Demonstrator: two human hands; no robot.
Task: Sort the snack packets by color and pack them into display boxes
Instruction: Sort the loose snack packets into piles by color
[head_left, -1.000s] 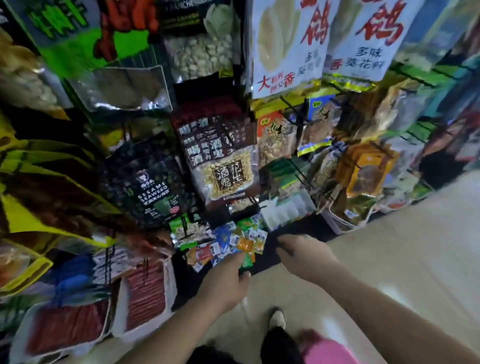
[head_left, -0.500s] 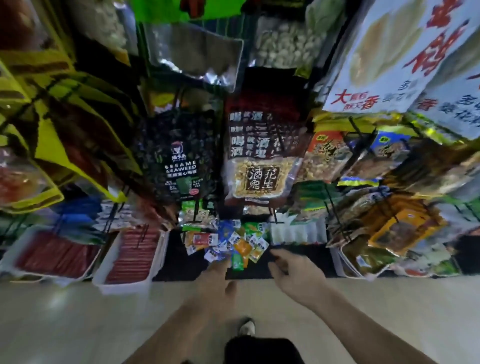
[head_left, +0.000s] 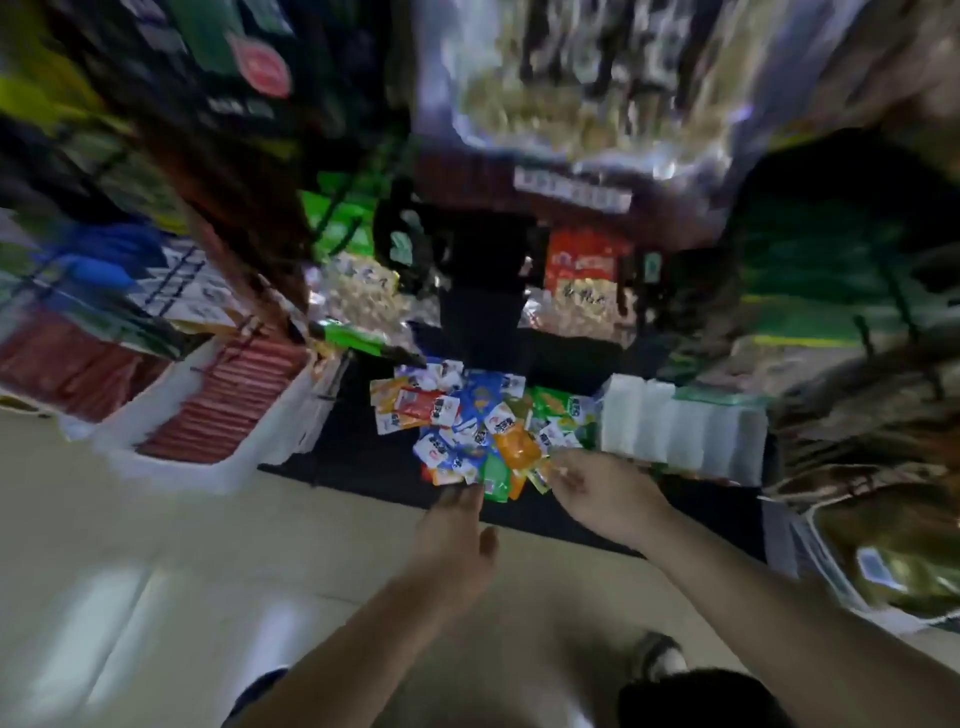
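Note:
A heap of small snack packets (head_left: 478, 426) in blue, red, orange, green and white lies on a dark mat (head_left: 358, 457) at the foot of a rack. My left hand (head_left: 457, 525) reaches in from below with fingers stretched out, its tips at the heap's near edge. My right hand (head_left: 605, 491) is at the heap's lower right corner, fingertips against the orange and yellow packets. Motion blur hides whether it pinches one. A white display box (head_left: 680, 431) with several compartments stands just right of the heap.
Two white trays of red packets (head_left: 228, 410) sit on the left. Hanging snack bags (head_left: 363, 301) crowd the rack above and to both sides. A pale floor (head_left: 156, 571) lies in front, with my shoe (head_left: 660, 657) below.
The view has swung down and closer to the heap and is now blurred. Both hands have moved forward to the heap's near edge.

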